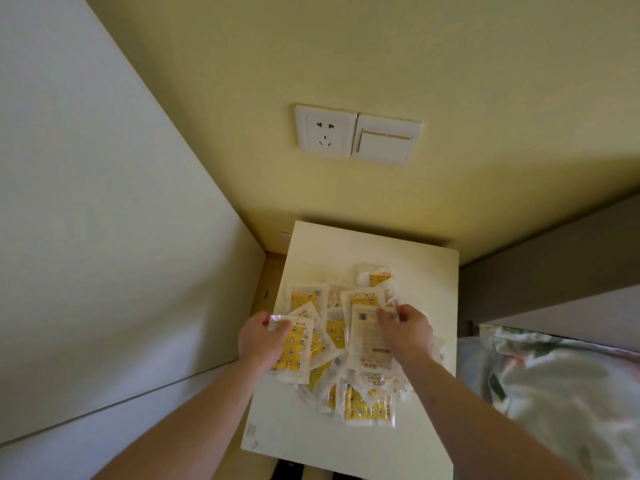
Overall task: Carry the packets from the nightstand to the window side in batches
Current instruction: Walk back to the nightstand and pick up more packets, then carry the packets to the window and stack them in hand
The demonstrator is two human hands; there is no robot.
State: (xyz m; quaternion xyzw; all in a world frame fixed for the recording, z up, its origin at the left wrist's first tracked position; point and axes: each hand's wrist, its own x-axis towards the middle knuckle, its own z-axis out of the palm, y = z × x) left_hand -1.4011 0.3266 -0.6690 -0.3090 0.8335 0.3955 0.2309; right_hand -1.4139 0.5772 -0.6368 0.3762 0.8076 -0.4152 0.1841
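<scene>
The packets [349, 344] lie heaped mid-nightstand [346, 247], bare top toward the wall. My left hand [259, 341] pinches one yellow packet [294, 348]; my right hand [405, 329] pinches another's corner.

Place: a bedroom in a home is shown.
Furniture: a white nightstand [367, 251] is set against the yellow wall [346, 46].
Bed: floral bedding [561, 386] is seen beside it.
Wall fittings: a socket [325, 131] and a switch [386, 139] are mounted above.
</scene>
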